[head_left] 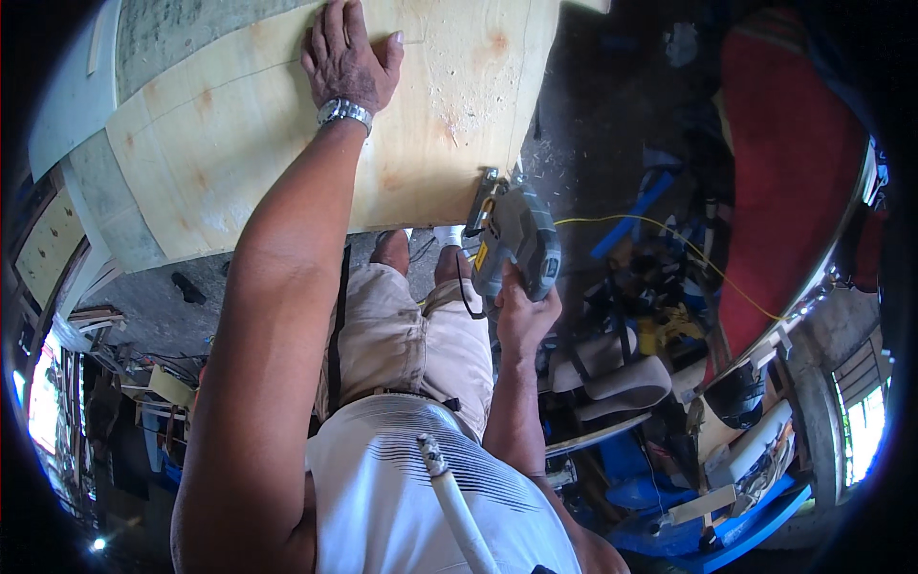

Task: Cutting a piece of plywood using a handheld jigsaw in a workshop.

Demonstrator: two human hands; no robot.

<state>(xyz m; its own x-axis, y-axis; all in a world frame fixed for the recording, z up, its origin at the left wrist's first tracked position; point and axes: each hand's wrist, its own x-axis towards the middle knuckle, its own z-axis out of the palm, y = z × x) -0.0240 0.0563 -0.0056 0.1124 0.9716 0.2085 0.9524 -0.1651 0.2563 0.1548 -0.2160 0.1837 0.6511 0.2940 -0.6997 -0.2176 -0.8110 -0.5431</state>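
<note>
Plywood sheet, one, pale wood with brown knots; lies flat in front of the person, its near edge above the shins. A thin dark curved line runs across it from the left edge toward the left hand. Pale chips are scattered on its right half, toward the right edge.

Left hand: palm down on the sheet, well in from the near edge; fingers extended and lying close together, thumb spread apart, nothing gripped. Silver wristwatch, metal band, on that wrist.

Jigsaw, one, grey and dark with a yellow label; located at the near right corner of the sheet, body overhanging the near edge, metal base plate at that corner. Exact contact of plate and wood cannot be told.

Right hand: closed around the rear of the jigsaw, thumb on top.

Yellow cord: runs rightward from behind the jigsaw; whether joined to it cannot be told.

Floor, beyond the right edge of the sheet: blue strip, lying aslant; padded beige seat; large red panel, farther right.

Clothing: pale shirt, beige shorts.
</note>
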